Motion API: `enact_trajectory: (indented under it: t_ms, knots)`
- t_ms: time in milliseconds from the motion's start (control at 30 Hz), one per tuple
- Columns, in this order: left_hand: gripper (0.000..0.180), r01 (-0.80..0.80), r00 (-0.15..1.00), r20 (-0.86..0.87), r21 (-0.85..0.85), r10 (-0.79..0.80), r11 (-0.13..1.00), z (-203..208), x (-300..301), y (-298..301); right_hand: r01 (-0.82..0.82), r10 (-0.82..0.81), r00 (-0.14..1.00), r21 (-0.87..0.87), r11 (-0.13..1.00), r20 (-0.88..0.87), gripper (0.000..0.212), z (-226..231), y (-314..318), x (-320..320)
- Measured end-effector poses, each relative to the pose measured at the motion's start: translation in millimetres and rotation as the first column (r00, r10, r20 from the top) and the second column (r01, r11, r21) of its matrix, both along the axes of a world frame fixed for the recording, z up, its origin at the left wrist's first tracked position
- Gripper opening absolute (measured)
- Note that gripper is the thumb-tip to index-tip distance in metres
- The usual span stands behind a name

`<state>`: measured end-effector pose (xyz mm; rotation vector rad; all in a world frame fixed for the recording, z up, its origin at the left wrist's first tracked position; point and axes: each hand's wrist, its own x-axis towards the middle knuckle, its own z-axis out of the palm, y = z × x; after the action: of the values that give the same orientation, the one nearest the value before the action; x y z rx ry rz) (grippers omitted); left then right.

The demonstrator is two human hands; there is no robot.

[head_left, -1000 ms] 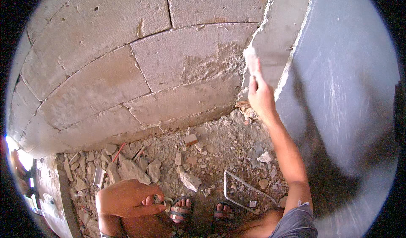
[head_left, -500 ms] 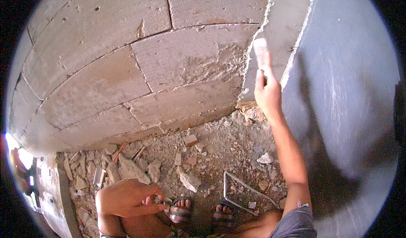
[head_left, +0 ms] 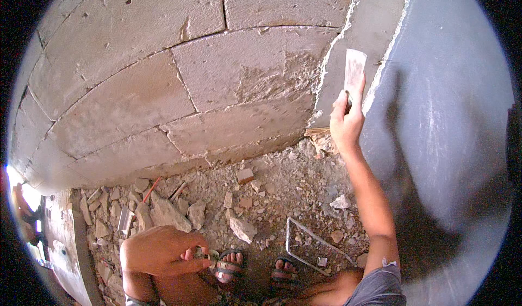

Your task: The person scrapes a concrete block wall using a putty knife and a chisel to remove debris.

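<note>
My right hand (head_left: 347,122) is wrapped round the handle of a putty knife (head_left: 356,64), its pale, smeared blade pointing up. The blade is over a smooth grey strip (head_left: 375,20) between the block wall (head_left: 217,72) and a bluish-grey panel (head_left: 451,88); whether it touches is unclear. Ragged white edging runs down both sides of the strip. Low at the left, my left hand (head_left: 160,251) is closed over my knee, with its fingers curled in. A small pale thing shows by its fingertips, too hidden to name.
Rubble covers the ground (head_left: 277,197) at the wall's foot, with larger broken chunks (head_left: 168,213) toward the left. A bent pale strip (head_left: 315,232) lies near my sandalled feet (head_left: 231,265). Crumpled brown material (head_left: 322,140) sits at the wall corner. A grey slab (head_left: 68,246) stands far left.
The putty knife has moved right, from the strip's left edging to over its middle, and its blade has turned slightly. My left hand stays closed in nearly the same place.
</note>
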<state>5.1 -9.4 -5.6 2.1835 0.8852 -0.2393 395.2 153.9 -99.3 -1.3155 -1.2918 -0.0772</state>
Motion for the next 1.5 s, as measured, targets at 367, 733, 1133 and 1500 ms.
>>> enact_trajectory:
  t_ms: [367,733,1133,1500]
  knots:
    - [0.034,-0.004,0.999,0.045,0.012,0.004,1.0,-5,-6,0,-0.044,0.049,0.995,-0.064,0.997,0.082,0.057,15,-8,-14]
    - [0.033,0.009,1.0,-0.022,-0.043,-0.01,0.999,1,-7,1,-0.048,0.1,0.985,-0.332,0.942,0.14,0.057,4,2,-19]
    - [0.03,0.012,0.999,0.036,0.027,-0.013,1.0,-1,-12,-1,-0.038,0.135,0.968,-0.408,0.912,0.211,0.064,-14,-3,-20]
    - [0.032,0.024,0.998,0.058,-0.021,-0.022,1.0,-2,-11,8,-0.041,0.097,0.97,-0.242,0.969,0.224,0.063,-58,10,-6]
